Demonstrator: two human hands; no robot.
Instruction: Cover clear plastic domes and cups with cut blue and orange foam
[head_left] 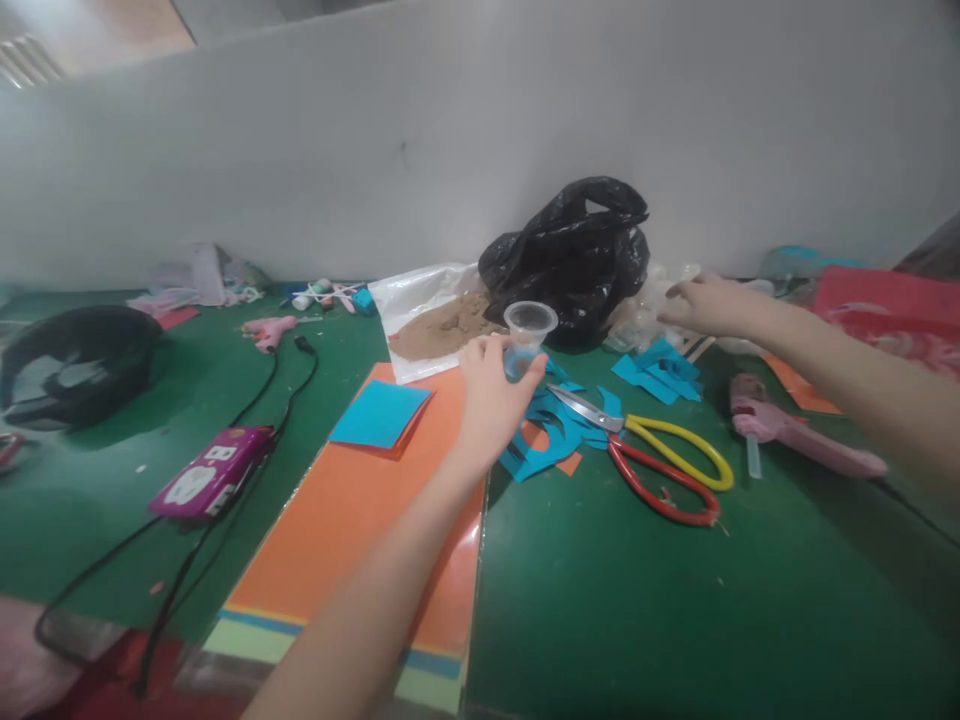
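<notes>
My left hand [496, 393] is closed round a small clear plastic cup [530, 322], held upright above the blue paper scraps [551, 435]. Farther right, my right hand [697, 303] reaches over a heap of clear plastic pieces [641, 312] beside the black plastic bag [574, 255]. Its fingers are partly spread and bent downward, and I see nothing held in them. Behind the cup, brown sand [442, 328] lies on a white plastic sheet [401, 290]. Scissors [660, 450] with one yellow and one red handle rest by the scraps.
Orange paper sheets [360, 540] in a clear sleeve carry a folded blue paper [380, 413]. A pink glue gun [802, 435] lies at right, another glue gun [268, 331] at left. A purple power strip [214, 473] with black cables and a black basin [79, 360] occupy the left.
</notes>
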